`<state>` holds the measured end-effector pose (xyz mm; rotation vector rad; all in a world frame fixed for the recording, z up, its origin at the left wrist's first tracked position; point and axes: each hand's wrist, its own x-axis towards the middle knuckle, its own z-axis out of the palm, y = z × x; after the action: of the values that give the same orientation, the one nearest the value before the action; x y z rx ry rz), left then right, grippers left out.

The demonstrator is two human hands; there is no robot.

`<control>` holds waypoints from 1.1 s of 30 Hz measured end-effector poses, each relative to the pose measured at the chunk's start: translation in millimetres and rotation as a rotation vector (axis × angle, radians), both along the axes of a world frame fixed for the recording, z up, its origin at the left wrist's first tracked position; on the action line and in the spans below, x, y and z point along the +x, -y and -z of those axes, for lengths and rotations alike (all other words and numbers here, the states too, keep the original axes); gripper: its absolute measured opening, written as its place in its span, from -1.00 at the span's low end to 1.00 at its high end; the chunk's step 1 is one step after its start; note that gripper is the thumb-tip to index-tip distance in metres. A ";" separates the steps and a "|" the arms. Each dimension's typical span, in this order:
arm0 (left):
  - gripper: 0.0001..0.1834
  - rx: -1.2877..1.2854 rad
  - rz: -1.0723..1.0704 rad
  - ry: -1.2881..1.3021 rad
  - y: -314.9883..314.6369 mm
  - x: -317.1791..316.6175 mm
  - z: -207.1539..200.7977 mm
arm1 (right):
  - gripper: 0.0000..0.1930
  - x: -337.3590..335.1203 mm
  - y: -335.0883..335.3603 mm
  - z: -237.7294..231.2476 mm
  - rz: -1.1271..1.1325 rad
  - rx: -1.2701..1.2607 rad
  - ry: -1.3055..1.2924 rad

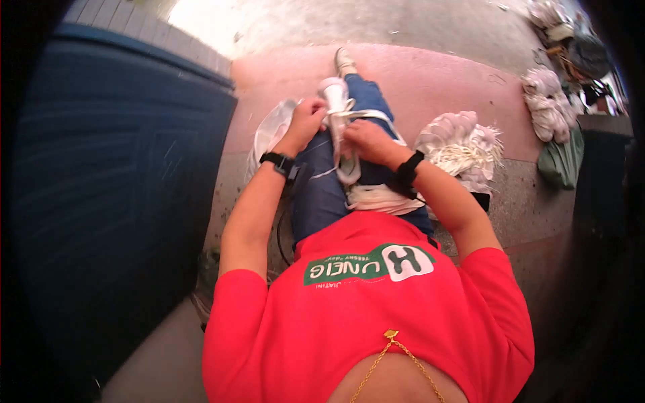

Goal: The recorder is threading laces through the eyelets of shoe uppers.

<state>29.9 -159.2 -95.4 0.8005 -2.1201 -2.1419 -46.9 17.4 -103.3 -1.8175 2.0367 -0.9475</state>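
Centre frame, on lap: left hand (307, 121) and right hand (366, 139), fingers clamped on white cord bundle (338, 114). Right of centre: pile of white bundles (459, 144).

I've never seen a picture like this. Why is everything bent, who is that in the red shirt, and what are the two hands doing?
No machine here: a camera worn on a person's head looks down through a wide lens, which bends straight edges. The red shirt is the wearer's own, and the forearms enter from below. The person sits on a reddish floor, legs in blue jeans stretched out. The left hand and right hand both grip a white strip of material over the lap. A heap of white bundles lies to the right, and a blue wall stands on the left.
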 end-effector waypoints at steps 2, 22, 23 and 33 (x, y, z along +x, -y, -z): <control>-0.81 -0.010 -0.025 0.106 -0.6 1.5 -8.7 | -0.80 2.6 3.6 -3.3 -0.033 0.032 0.006; -0.78 -0.882 0.447 0.115 13.6 -14.4 1.0 | -0.81 11.2 7.8 2.7 -0.051 0.017 0.018; -0.80 -0.557 0.424 0.070 24.8 -10.0 -0.6 | -0.81 10.8 7.4 4.1 -0.060 0.017 0.044; -0.81 -0.383 0.393 0.300 17.9 -15.0 -16.6 | -0.80 9.8 10.2 3.7 -0.065 -0.015 0.036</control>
<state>14.8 -177.1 -78.8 0.7511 -2.9331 -1.7361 -37.1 7.2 -106.9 -1.8482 1.9422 -0.9730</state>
